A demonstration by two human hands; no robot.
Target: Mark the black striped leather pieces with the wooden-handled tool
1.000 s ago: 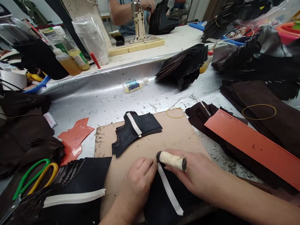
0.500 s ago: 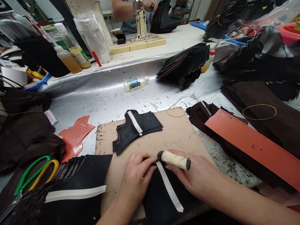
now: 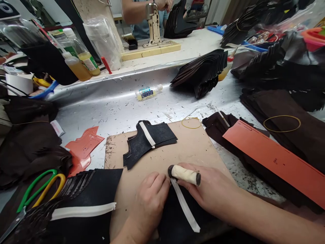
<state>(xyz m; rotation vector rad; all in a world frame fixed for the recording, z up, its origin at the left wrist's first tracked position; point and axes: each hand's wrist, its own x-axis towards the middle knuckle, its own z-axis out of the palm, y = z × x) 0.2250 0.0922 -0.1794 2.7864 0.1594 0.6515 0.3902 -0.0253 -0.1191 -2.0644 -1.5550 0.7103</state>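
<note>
Vs. 0.5 s earlier: right hand (image 3: 210,195), fingers closed around the cream-wrapped tool (image 3: 185,175), has slid slightly nearer along the white tape (image 3: 185,208) on the black leather piece (image 3: 175,220) at the board's (image 3: 193,149) near edge. Left hand (image 3: 149,203) presses flat, fingers curled. Bottle (image 3: 148,92) label unreadable.

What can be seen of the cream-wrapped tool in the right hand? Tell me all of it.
The tool is a short stubby cylinder, its body wrapped in something cream-coloured like tape or cloth, with dark ends showing at both sides. It lies nearly level, slightly tilted, across the right hand, whose fingers curl beneath it. Its left dark end sits at the top of a white strip on a black piece. The left hand is close beside that end.
</note>
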